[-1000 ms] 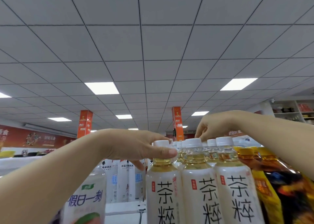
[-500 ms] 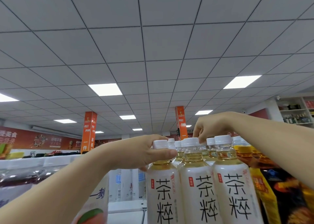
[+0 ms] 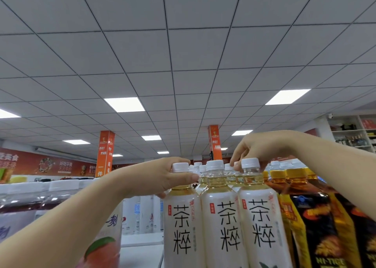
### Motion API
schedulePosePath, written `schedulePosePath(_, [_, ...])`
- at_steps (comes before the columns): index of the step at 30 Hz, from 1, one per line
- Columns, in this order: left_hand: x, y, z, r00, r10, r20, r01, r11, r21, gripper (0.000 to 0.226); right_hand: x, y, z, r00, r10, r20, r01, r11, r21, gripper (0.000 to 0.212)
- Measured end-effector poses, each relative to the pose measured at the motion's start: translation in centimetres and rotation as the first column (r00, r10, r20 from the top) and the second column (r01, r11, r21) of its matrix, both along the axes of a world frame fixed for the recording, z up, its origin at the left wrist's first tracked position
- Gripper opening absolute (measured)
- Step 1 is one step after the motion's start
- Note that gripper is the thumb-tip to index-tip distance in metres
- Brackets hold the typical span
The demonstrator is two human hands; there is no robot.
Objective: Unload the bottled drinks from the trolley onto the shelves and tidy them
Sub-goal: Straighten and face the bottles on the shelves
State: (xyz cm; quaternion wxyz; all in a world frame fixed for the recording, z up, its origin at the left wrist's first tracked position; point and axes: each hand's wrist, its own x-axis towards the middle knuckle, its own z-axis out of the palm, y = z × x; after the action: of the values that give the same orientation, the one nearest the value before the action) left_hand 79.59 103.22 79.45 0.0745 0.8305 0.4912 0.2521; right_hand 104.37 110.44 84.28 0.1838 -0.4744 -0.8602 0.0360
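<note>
**Now: left hand round a bottle neck, right hand down among the caps**

The left hand [image 3: 160, 179] grips the left-most tea bottle [image 3: 183, 217] at the neck, thumb across the front just under its white cap and fingers curled behind. The right hand [image 3: 262, 149] reaches in from the right with its fingertips [image 3: 237, 167] curled down onto the caps of the row behind. Whether they pinch one cannot be told.

The tea bottles [image 3: 221, 217] stand upright, three across the front and touching side by side, with more rows behind them. Each has a white cap, pale yellow liquid in a clear neck and a cream label with large black characters. What they stand on lies below the frame.

Just beside them on the right are dark drink bottles [image 3: 305, 217] with yellow caps and black-and-yellow labels. On the left, partly behind the forearm, is a peach-label bottle [image 3: 107, 239], and further left a row of white-capped bottles [image 3: 61, 188].

Overhead runs a white tiled ceiling [image 3: 183, 44] with bright light panels [image 3: 124, 104]. Orange pillars [image 3: 105, 151], a red banner [image 3: 40, 164] along the far wall and wall shelves [image 3: 352, 135] at the far right complete the shop.
</note>
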Motion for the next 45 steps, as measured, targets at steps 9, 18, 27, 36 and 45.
schedulePosePath(9, [0.0,-0.2,-0.1,1.0,0.015,0.007,-0.015,1.0,-0.003,0.029,0.1,0.6,-0.7,0.99,0.086,-0.114,-0.09,0.995,-0.037,0.023])
schedulePosePath(18, [0.4,-0.7,-2.7,0.97,0.106,0.22,-0.139,0.98,0.145,0.078,0.5,-5.5,-2.7,0.955,0.027,-0.295,0.107,0.896,0.43,0.043])
schedulePosePath(27, [2.9,-1.4,-12.0,0.909,0.037,0.414,-0.281,0.789,0.547,0.092,-0.7,-9.1,-15.3,0.975,-0.025,-0.22,0.133,0.86,0.493,0.087])
schedulePosePath(36, [3.5,-0.8,-13.4,0.897,-0.071,0.436,-0.218,0.787,0.578,0.086,-1.5,-8.1,-16.8,0.931,0.02,-0.363,0.172,0.856,0.487,0.062])
schedulePosePath(45, [3.4,-0.6,-13.4,0.893,-0.04,0.447,-0.25,0.783,0.57,0.087,-1.1,-7.5,-17.0,0.92,0.105,-0.379,0.099,0.87,0.482,0.061])
